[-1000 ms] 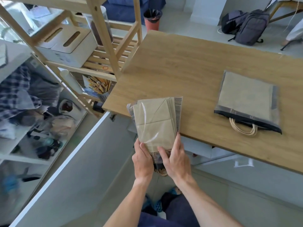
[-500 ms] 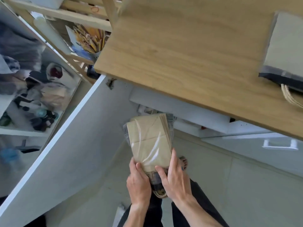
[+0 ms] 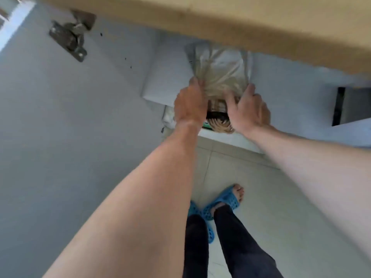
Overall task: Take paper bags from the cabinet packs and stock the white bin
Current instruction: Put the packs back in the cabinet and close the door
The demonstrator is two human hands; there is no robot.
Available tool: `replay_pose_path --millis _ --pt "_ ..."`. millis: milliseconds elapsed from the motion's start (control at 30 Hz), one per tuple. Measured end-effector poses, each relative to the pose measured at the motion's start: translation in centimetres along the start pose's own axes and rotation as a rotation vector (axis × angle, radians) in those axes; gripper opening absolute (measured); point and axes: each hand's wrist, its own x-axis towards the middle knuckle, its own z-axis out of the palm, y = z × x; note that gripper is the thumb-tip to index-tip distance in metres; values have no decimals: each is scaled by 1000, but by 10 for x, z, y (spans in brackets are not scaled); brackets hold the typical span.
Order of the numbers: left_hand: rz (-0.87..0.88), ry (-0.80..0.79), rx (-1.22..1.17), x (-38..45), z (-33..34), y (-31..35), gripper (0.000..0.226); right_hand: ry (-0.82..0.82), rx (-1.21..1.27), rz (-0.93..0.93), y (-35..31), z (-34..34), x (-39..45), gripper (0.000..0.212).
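Note:
A clear plastic pack of brown paper bags (image 3: 219,73) sits low under the wooden tabletop (image 3: 220,19), inside the open cabinet. My left hand (image 3: 190,105) grips its left lower edge and my right hand (image 3: 247,111) holds its right lower edge. Rope handles (image 3: 220,124) stick out of the pack's near end between my wrists. The far end of the pack is hidden beneath the tabletop. A white block (image 3: 166,81), perhaps a bin or shelf wall, lies just left of the pack. The image is blurred.
The open white cabinet door (image 3: 60,127) with a metal hinge (image 3: 70,41) fills the left side. Another white door or panel (image 3: 353,129) is at the right. My feet in blue sandals (image 3: 222,201) stand on pale floor tiles below.
The pack went down from the tabletop's height and forward into the cabinet under the table, both hands still on it. The view tilted steeply downward; the second pack on the table is out of sight.

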Motion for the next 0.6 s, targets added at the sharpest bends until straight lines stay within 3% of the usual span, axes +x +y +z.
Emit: replay_pose_path --millis 200,367,467,600 --pt "75 -84 177 60 24 -24 29 -53 -32 33 -22 31 40 79" --pt "47 -94 19 89 27 -19 37 -25 86 54 -28 38 61 85" --pt "-5 -54 -4 69 18 -20 54 -71 74 142 -19 22 41 90" --pt "105 -66 263 -6 -15 -37 60 -123 22 223 15 -20 -25 81"
